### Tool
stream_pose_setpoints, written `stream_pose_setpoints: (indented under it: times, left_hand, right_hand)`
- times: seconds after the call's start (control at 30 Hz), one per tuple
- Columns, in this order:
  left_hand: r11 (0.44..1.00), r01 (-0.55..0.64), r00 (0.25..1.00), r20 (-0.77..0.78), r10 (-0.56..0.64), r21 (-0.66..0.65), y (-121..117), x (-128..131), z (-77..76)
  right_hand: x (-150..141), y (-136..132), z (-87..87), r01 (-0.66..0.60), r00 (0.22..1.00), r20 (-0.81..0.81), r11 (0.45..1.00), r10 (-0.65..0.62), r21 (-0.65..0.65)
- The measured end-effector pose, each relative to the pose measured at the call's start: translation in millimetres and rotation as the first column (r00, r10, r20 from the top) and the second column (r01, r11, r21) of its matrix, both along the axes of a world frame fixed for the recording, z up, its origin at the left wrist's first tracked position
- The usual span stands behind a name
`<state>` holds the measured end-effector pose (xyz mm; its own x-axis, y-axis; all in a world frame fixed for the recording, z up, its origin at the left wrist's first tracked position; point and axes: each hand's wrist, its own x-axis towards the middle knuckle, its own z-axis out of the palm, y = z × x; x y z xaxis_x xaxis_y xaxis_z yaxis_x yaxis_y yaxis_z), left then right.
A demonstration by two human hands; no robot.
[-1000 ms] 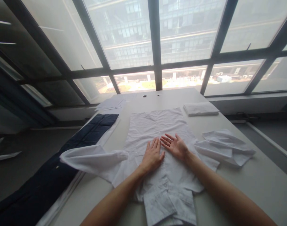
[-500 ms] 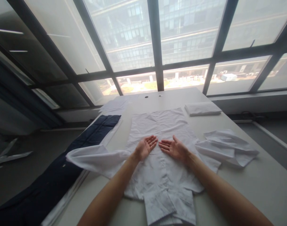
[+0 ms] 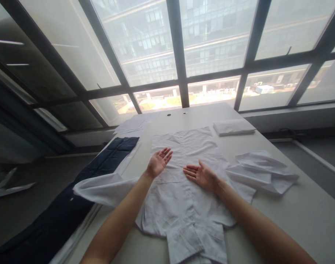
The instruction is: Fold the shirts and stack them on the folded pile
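A white button-up shirt [image 3: 181, 198] lies spread front side up on the table, its collar end toward me and its hem at the far side. Its sleeves stretch out: the left sleeve [image 3: 104, 187] crosses over dark cloth, and the right sleeve [image 3: 266, 172] lies crumpled on the table. My left hand [image 3: 159, 161] is over the shirt's left part, palm turned up and fingers spread, holding nothing. Near the middle of the shirt, my right hand [image 3: 200, 176] is open with its palm showing, also without anything in it. Whether either hand touches the fabric I cannot tell.
Dark navy trousers [image 3: 65, 205] lie along the table's left edge on white cloth. A folded white cloth [image 3: 233, 127] sits at the back right. White sheets [image 3: 134, 123] lie at the back left. Tall windows stand behind the white table [image 3: 195, 115].
My left hand has turned from palm down to palm up and moved left, away from my right hand. The right hand stays near the shirt's middle. The shirt keeps its place.
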<state>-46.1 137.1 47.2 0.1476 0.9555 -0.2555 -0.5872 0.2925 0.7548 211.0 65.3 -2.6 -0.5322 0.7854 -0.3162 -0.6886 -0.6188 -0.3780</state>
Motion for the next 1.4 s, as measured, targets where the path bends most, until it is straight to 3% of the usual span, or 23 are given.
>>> stream_pose_setpoints:
  times: [0.07,0.13,0.2,0.3,0.4,0.47,0.57,0.6,0.67,0.73,0.77,0.87,0.97,1.03,1.1,1.17,1.2,1.23,1.3,1.33,1.4]
  left_hand:
    - [0.962,0.272,0.962,0.004,-0.272,-0.006,-24,19,-13.9]
    - [0.925,0.38,0.925,-0.002,-0.38,-0.026,-38,23,-24.0]
    - [0.939,0.338,0.941,-0.008,-0.339,-0.062,-38,12,-26.2]
    - [0.992,0.034,0.997,-0.058,-0.041,-0.124,-18,-25,-15.2]
    - [0.962,-0.247,0.964,-0.128,0.232,-0.117,3,-55,1.7]
    - [0.947,-0.308,0.946,-0.139,0.294,-0.09,6,-55,7.8]
    - [0.963,-0.263,0.961,-0.107,0.257,-0.051,-12,-26,2.6]
    - [0.981,-0.19,0.979,-0.083,0.185,-0.049,-23,-12,-2.2]
    - [0.994,0.087,0.996,-0.003,-0.087,-0.059,-46,12,-12.7]
    - [0.958,0.271,0.962,0.054,-0.267,-0.088,-62,21,-19.6]
    - [0.945,0.31,0.95,0.064,-0.304,-0.108,-65,19,-20.4]
    - [0.956,0.231,0.97,-0.026,-0.24,-0.182,-56,-10,-12.2]
    - [0.98,-0.074,0.955,-0.296,0.016,-0.186,-36,-46,2.3]
    - [0.966,-0.231,0.892,-0.421,0.165,-0.111,-31,-55,7.7]
    - [0.961,-0.278,0.847,-0.477,0.237,-0.017,-36,-50,7.1]
    - [0.973,-0.202,0.801,-0.552,0.231,0.114,-50,-35,1.9]
    - [0.973,-0.106,0.755,-0.621,0.213,0.205,-59,-26,-1.6]
    - [0.953,0.033,0.673,-0.712,0.201,0.3,-68,-18,-5.3]
    - [0.847,0.359,0.409,-0.882,0.236,0.393,-85,-5,-12.4]
    - [0.784,0.501,0.249,-0.929,0.274,0.366,-93,-1,-15.8]
    - [0.711,0.664,-0.016,-0.947,0.321,0.23,-104,1,-22.4]
  right_hand:
    - [-1,-1,2.2,0.006,1.0,-0.003,1.0,-0.006,0.006]
    - [-1,-2,4.3,0.007,1.0,-0.002,1.0,-0.007,0.011]
    - [-1,-3,5.0,0.008,1.0,0.008,1.0,-0.008,0.009]
    - [0,-2,2.1,0.004,1.0,0.01,1.0,-0.004,0.014]
    - [0,0,-3.3,-0.002,1.0,0.002,1.0,0.002,0.024]
    - [0,1,-5.7,-0.001,1.0,0.003,1.0,0.0,0.023]
    - [0,1,-4.8,0.004,1.0,0.005,1.0,-0.004,0.02]
    - [-1,0,-3.4,0.007,1.0,0.006,1.0,-0.007,0.019]
    - [-1,-1,0.3,0.014,1.0,0.006,1.0,-0.014,0.017]
    - [-2,-3,3.7,0.024,1.0,0.006,1.0,-0.024,0.013]
    - [-2,-3,5.1,0.027,1.0,0.007,1.0,-0.027,0.011]
    - [-2,-3,6.7,0.032,0.999,0.022,0.999,-0.033,0.008]
    - [-3,-3,6.3,0.036,0.999,0.035,0.999,-0.036,0.001]
    - [-3,-4,6.9,0.042,0.998,0.044,0.999,-0.041,-0.005]
    - [-3,-6,10.3,0.046,0.997,0.061,0.999,-0.048,0.023]
    - [-1,-8,17.1,0.057,0.991,0.11,0.991,-0.07,0.117]
    - [1,-8,21.3,0.07,0.981,0.162,0.979,-0.102,0.192]
    - [4,-9,25.7,0.081,0.96,0.237,0.958,-0.149,0.275]
    - [10,-12,32.4,0.095,0.863,0.412,0.894,-0.294,0.438]
    - [15,-14,33.8,0.095,0.788,0.484,0.853,-0.379,0.513]
    - [24,-23,31.1,0.066,0.629,0.563,0.759,-0.536,0.648]
